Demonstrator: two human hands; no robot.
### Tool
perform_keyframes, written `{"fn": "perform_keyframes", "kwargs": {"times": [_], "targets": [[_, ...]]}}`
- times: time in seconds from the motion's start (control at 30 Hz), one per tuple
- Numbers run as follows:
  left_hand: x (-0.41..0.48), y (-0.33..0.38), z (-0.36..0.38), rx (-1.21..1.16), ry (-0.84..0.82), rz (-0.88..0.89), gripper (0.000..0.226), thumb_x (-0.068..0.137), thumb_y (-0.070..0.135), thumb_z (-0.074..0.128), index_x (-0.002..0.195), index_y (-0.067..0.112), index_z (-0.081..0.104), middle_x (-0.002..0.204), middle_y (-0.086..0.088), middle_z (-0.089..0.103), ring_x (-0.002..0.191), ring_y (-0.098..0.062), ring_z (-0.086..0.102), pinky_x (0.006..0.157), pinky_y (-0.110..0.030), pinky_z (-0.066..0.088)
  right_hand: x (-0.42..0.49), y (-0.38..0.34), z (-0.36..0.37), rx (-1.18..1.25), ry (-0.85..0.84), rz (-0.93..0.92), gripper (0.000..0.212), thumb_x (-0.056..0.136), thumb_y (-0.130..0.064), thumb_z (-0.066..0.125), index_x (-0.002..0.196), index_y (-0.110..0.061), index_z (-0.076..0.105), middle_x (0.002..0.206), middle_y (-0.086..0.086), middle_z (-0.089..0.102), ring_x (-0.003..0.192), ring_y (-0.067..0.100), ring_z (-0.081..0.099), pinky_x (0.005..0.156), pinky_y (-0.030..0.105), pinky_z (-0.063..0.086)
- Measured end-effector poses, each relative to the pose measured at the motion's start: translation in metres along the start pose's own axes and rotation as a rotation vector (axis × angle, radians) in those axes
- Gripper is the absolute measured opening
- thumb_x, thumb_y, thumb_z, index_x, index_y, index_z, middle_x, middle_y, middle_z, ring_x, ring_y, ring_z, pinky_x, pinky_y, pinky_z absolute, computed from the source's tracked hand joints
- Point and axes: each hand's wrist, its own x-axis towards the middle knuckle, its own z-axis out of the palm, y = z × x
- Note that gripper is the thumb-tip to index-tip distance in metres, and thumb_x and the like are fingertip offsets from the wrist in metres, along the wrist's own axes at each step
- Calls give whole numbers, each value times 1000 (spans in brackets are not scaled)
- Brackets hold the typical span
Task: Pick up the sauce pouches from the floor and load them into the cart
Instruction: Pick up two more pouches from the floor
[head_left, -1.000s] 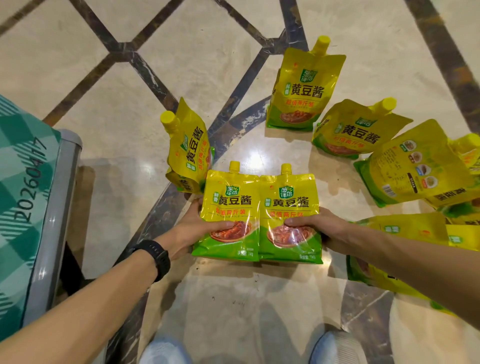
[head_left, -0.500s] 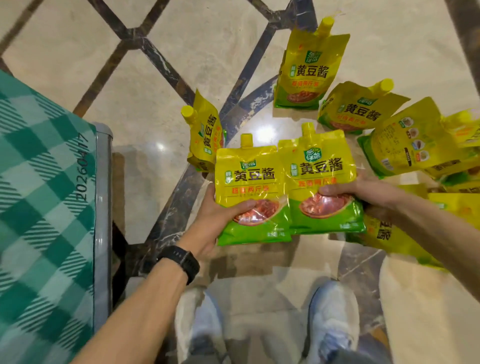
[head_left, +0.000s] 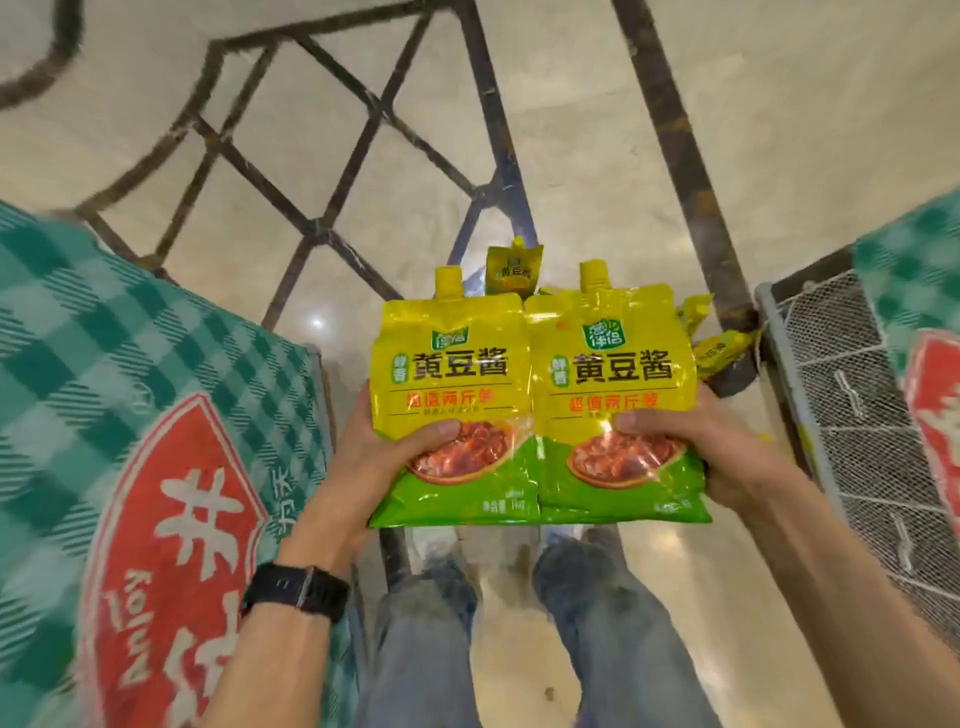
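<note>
Sauce pouches (head_left: 451, 387) held upright, side by side: left hand (head_left: 371, 460) grips one, right hand (head_left: 693, 449) the other.

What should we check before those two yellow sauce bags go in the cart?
1. Left hand grips the left pouch: ok.
2. Right hand grips the right pouch: ok.
3. Both yellow caps on: ok.
4. Pouches upright, side by side: ok.
5. Room inside the left cart: cannot tell, its inside is hidden.
6. Floor cleared: not ok, a floor pouch lies beyond.
</note>
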Motion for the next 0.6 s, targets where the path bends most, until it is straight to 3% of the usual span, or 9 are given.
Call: {"fn": "perform_keyframes", "kwargs": {"times": [0.07,0.17,0.3,0.37,0.43,0.5,0.6], "targets": [[-58,48,1,14,-32,-1,100,40,38,97,130,22,55,110,-1,76,99,-21,73,78,-34,59,-72,-39,19,31,31,-17,64,42,-13,89,104,-12,70,102,13,76,89,27,73,69,31,59],[-127,108,4,31,-90,43,96,36,40,98,122,31,56,108,1,76,98,-19,73,72,-28,58,-159,-81,44,80,89,-65,74,24,-26,99,94,-15,77,103,17,75,88,31,74,70,36,61],[-169,161,10,81,-189,181,101,31,47,94,123,26,59,108,0,76,96,-17,74,73,-25,57,-233,-112,63,131,160,-210,74,17,-30,100,88,-20,79,101,16,75,89,32,73,75,41,61],[-179,181,16,98,-253,225,93,37,37,95,122,23,59,109,-3,76,92,-14,74,68,-22,57,-255,-118,67,167,202,-255,84,17,-28,100,97,-15,76,104,18,74,91,34,73,78,43,60],[-186,196,23,90,-336,257,89,46,23,96,126,20,57,110,-6,76,94,-19,74,69,-27,59,-272,-123,69,192,249,-307,94,17,-26,100,105,-11,70,106,19,73,93,36,72,79,45,60],[-192,208,30,93,-397,289,92,51,18,97,132,19,54,111,-7,76,98,-25,74,73,-34,60,-288,-125,73,214,298,-348,86,25,-19,100,105,-11,69,105,20,73,90,35,73,72,43,61],[-200,218,41,112,-489,314,83,58,21,87,133,22,52,113,-6,75,99,-25,74,74,-35,60,-315,-120,78,270,371,-378,58,58,2,84,112,-9,64,102,18,74,84,33,74,66,42,62]]}}
